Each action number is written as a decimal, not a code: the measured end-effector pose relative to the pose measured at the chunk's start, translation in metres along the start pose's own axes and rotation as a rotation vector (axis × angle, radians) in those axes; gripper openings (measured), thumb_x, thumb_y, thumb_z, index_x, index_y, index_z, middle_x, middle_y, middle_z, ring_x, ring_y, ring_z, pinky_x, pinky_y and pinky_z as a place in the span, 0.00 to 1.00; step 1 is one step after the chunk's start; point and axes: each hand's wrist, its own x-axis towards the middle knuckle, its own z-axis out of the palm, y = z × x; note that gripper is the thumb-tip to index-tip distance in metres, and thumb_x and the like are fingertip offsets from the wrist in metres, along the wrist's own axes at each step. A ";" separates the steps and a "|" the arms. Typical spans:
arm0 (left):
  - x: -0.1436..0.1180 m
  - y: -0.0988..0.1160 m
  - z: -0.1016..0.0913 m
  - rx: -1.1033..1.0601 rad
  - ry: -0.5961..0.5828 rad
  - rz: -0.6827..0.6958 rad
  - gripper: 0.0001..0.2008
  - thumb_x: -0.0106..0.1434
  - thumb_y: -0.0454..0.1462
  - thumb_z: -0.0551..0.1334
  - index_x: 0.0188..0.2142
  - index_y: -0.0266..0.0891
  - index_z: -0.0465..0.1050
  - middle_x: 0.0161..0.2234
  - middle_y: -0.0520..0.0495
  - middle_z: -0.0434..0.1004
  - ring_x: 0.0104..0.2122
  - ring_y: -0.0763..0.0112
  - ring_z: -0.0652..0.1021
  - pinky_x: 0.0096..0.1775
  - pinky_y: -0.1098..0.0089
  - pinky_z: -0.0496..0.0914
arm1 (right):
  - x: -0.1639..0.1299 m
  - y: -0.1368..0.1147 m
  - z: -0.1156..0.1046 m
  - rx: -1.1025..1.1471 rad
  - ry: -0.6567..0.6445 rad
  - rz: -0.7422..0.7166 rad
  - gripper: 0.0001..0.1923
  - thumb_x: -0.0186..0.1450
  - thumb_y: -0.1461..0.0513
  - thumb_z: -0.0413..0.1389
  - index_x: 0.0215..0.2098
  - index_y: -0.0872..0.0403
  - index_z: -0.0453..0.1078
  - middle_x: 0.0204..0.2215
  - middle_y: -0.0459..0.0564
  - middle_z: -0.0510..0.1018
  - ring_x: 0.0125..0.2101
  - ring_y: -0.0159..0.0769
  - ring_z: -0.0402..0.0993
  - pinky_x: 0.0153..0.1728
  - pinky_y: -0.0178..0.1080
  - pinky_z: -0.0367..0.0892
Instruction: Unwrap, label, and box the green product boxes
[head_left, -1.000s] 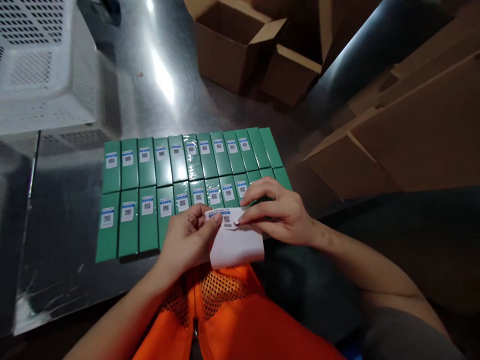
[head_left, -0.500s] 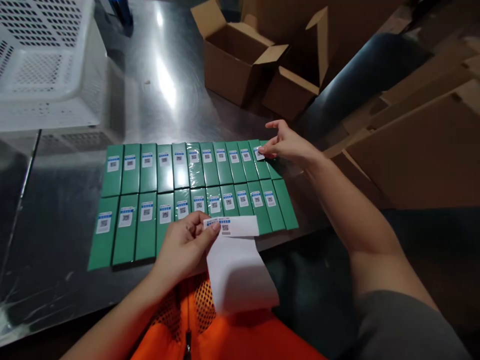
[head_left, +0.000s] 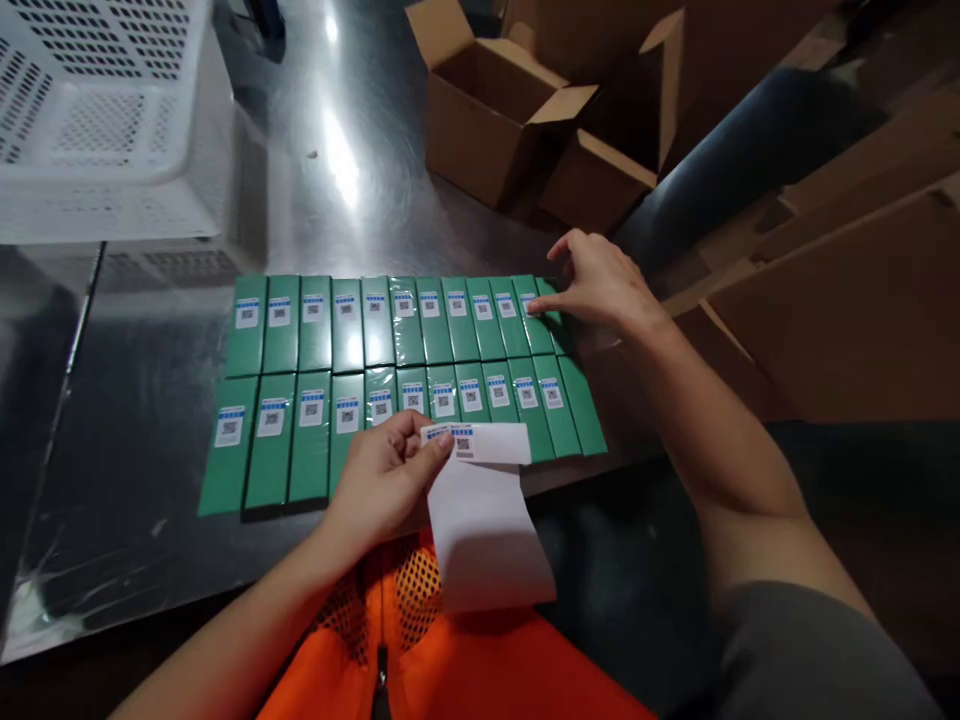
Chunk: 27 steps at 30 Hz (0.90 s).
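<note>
Two rows of green boxes (head_left: 310,460) lie side by side on the metal table, most bearing a white and blue label with a square code. My left hand (head_left: 390,470) pinches a strip of label backing paper (head_left: 491,535) above the front row. A couple of printed labels show at the strip's upper end by my thumb, and the rest hangs down blank. At the right end of the back row, my right hand (head_left: 600,285) has its thumb on a label (head_left: 528,300) stuck to a box. Its thumb and fingers are apart, and it partly covers the last box.
A white perforated plastic basket (head_left: 187,205) stands at the back left on the metal table (head_left: 300,220). Open cardboard boxes (head_left: 472,140) stand behind the rows. More cardboard (head_left: 840,330) rises on the right, beyond my right arm.
The right thumb has moved from the label's upper right side onto its lower part, and the label now lies against the box. The whole view has shifted slightly; the left hand keeps its grip.
</note>
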 end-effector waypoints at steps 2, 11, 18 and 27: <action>0.001 -0.001 0.000 0.010 0.006 0.014 0.19 0.59 0.51 0.66 0.28 0.39 0.67 0.19 0.56 0.65 0.20 0.77 0.64 0.23 0.76 0.55 | -0.028 -0.018 0.000 0.117 -0.056 -0.142 0.23 0.53 0.52 0.71 0.42 0.52 0.73 0.34 0.48 0.74 0.35 0.41 0.73 0.39 0.44 0.69; 0.000 0.005 0.001 -0.018 -0.039 -0.035 0.21 0.59 0.54 0.65 0.26 0.41 0.63 0.16 0.57 0.63 0.16 0.75 0.64 0.21 0.74 0.56 | -0.121 -0.058 0.033 0.308 -0.105 -0.633 0.06 0.67 0.63 0.60 0.42 0.51 0.76 0.37 0.50 0.80 0.41 0.40 0.74 0.45 0.45 0.66; 0.000 0.000 -0.002 -0.001 -0.018 -0.015 0.22 0.59 0.55 0.65 0.26 0.41 0.63 0.18 0.55 0.65 0.18 0.76 0.62 0.22 0.75 0.55 | -0.133 -0.056 0.049 0.587 -0.067 -0.501 0.01 0.66 0.63 0.61 0.37 0.51 0.75 0.36 0.49 0.80 0.40 0.38 0.75 0.45 0.45 0.69; 0.001 0.004 -0.004 0.162 -0.012 -0.018 0.25 0.59 0.59 0.62 0.25 0.41 0.61 0.18 0.55 0.62 0.20 0.74 0.62 0.23 0.75 0.54 | -0.054 0.007 -0.001 0.797 0.073 -0.006 0.12 0.62 0.57 0.63 0.39 0.48 0.65 0.28 0.41 0.72 0.30 0.31 0.72 0.36 0.37 0.70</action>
